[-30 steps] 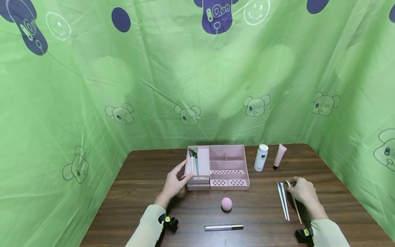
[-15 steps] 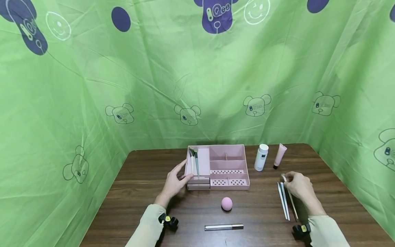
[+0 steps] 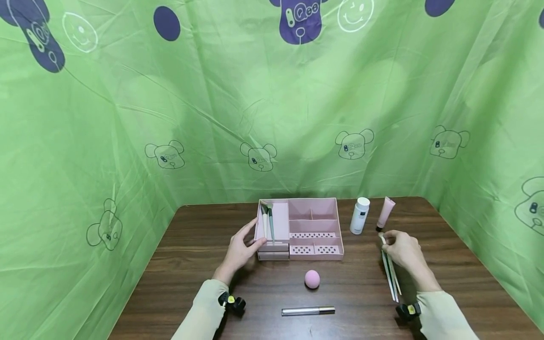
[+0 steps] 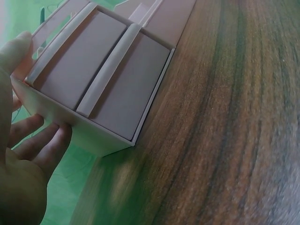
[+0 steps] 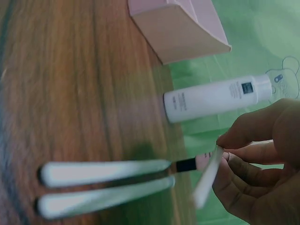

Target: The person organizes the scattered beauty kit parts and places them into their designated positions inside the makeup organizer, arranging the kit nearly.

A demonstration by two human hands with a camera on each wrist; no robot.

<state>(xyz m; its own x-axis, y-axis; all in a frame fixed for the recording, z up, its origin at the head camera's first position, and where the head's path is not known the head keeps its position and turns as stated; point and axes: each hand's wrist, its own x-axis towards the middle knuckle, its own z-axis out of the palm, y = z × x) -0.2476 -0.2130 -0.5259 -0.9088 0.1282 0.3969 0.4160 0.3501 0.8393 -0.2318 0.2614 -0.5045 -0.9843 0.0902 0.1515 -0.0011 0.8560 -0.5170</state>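
My left hand (image 3: 239, 250) holds the front left corner of a pink makeup organizer (image 3: 315, 210), its thumb on the front edge and its fingers against the side wall (image 4: 70, 117). Two makeup brushes (image 3: 270, 226) lie in the organizer's top left tray. On the right, my right hand (image 3: 403, 250) pinches a slim pale makeup brush (image 5: 208, 176) between thumb and fingertips. Two more brushes lie side by side on the table below it; in the right wrist view their pale handles (image 5: 103, 173) show, and the held brush slants beside them.
A white bottle (image 3: 359, 216) and a pink tube (image 3: 385, 213) with a black cap stand at the back right. A pink ball-shaped sponge (image 3: 312, 279) and a silver tube (image 3: 308, 310) lie in front of the organizer. Green cloth (image 3: 297, 118) hangs behind the table.
My right hand has moved left and away from me with the pinched brush, which now overlaps the two lying brushes. My left hand has stayed at the organizer.
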